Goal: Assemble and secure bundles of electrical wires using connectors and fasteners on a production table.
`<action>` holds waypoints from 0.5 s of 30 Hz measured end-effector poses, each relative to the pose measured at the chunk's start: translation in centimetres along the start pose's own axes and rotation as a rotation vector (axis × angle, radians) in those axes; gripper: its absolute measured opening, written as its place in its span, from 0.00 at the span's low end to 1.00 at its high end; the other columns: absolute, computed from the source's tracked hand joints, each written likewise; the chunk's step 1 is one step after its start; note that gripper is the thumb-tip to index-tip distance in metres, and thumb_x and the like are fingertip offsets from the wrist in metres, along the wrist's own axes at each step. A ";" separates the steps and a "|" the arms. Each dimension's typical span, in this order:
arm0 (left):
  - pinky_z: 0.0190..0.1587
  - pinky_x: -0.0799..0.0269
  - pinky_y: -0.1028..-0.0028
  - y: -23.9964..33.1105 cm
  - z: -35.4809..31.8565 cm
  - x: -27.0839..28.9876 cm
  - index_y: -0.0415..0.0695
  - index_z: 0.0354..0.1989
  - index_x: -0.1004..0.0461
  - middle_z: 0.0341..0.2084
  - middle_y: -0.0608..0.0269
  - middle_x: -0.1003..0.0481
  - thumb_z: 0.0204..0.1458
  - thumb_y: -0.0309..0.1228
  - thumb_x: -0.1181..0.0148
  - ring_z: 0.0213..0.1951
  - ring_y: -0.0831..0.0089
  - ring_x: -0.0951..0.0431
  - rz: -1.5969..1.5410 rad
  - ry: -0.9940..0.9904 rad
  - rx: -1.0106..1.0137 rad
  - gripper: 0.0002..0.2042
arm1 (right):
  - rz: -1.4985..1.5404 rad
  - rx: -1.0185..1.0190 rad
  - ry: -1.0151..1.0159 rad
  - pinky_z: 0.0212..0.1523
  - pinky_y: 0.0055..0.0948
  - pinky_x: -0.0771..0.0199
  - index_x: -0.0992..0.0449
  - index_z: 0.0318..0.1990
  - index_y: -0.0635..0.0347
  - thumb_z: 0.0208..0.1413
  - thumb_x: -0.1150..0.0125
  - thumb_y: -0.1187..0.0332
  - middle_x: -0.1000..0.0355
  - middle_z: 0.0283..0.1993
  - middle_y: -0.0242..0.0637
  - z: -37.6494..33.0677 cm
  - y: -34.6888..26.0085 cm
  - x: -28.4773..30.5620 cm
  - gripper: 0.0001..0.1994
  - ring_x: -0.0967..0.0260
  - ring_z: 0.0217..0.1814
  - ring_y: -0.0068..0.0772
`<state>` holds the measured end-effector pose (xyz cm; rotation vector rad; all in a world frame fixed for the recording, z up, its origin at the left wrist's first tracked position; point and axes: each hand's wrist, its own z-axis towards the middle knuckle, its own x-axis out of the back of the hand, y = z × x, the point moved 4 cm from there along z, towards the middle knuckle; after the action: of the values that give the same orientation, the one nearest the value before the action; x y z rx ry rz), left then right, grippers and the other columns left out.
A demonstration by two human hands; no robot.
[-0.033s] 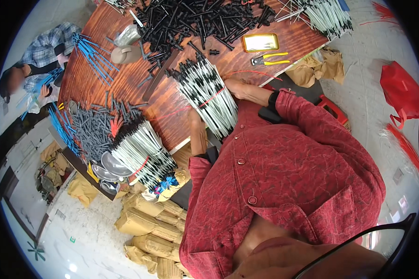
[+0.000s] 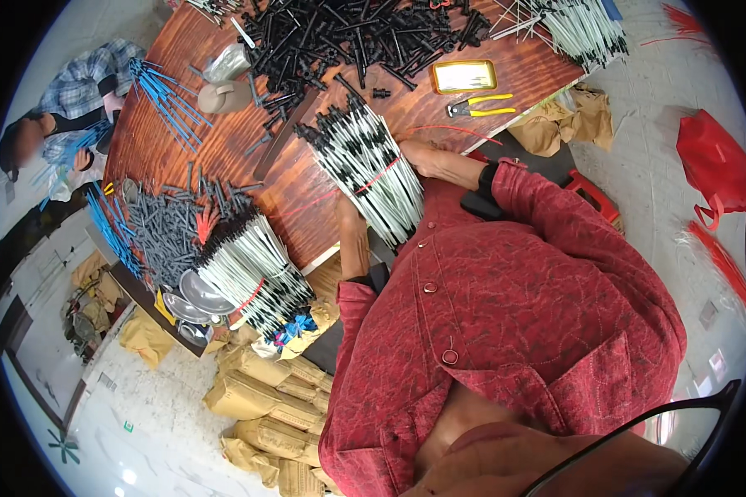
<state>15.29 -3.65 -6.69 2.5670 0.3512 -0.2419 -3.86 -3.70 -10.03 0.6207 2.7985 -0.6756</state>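
Your left hand (image 2: 351, 214), right hand (image 2: 421, 157) flank stick bundle (image 2: 371, 170), long axis crossing table's (image 2: 232, 145) near edge; fingers hidden, cannot tell grip.

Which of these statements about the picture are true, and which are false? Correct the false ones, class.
1. The held-up bundle is between the left hand and the right hand. True.
2. The pliers' handles are blue. False: the pliers have yellow handles.
3. A red band crosses that bundle. True.
4. The red bag sits on the table. False: the red bag is off the table, at the right.
5. Black parts lie heaped on the table. True.
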 end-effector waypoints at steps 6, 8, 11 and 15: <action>0.52 0.22 0.62 4.5 -5.3 -4.2 0.38 0.55 0.27 0.46 0.56 0.21 0.66 0.38 0.57 0.47 0.62 0.20 -0.054 0.030 -0.284 0.19 | 0.576 0.146 -0.363 0.31 0.29 0.23 0.21 0.42 0.61 0.62 0.45 0.72 0.22 0.38 0.37 -3.4 -3.1 -3.5 0.07 0.26 0.33 0.27; 0.52 0.23 0.63 6.0 -5.5 -4.7 0.39 0.54 0.27 0.47 0.55 0.21 0.66 0.38 0.57 0.48 0.63 0.20 -0.265 -0.244 -0.369 0.19 | 0.563 0.238 -0.349 0.31 0.28 0.24 0.22 0.43 0.60 0.62 0.44 0.71 0.23 0.37 0.35 -3.3 -4.3 -5.1 0.06 0.27 0.33 0.26; 0.53 0.24 0.64 7.9 -5.6 -5.2 0.40 0.55 0.26 0.49 0.55 0.22 0.65 0.38 0.56 0.48 0.64 0.21 -0.150 -0.364 -0.585 0.18 | 0.556 0.426 -0.296 0.31 0.25 0.25 0.24 0.44 0.59 0.63 0.43 0.69 0.24 0.35 0.33 -3.9 -6.3 -5.7 0.06 0.27 0.33 0.23; 0.54 0.27 0.63 8.6 -5.0 -4.7 0.41 0.55 0.26 0.49 0.56 0.22 0.63 0.37 0.51 0.47 0.64 0.21 0.711 -0.127 -1.184 0.18 | 0.304 0.650 -0.276 0.34 0.24 0.26 0.26 0.45 0.57 0.64 0.42 0.66 0.27 0.34 0.29 -7.3 -9.5 -5.1 0.07 0.29 0.34 0.19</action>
<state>13.90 -9.03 2.76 1.3561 -0.3875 0.0732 -4.18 -9.74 1.57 0.9440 2.1407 -1.4793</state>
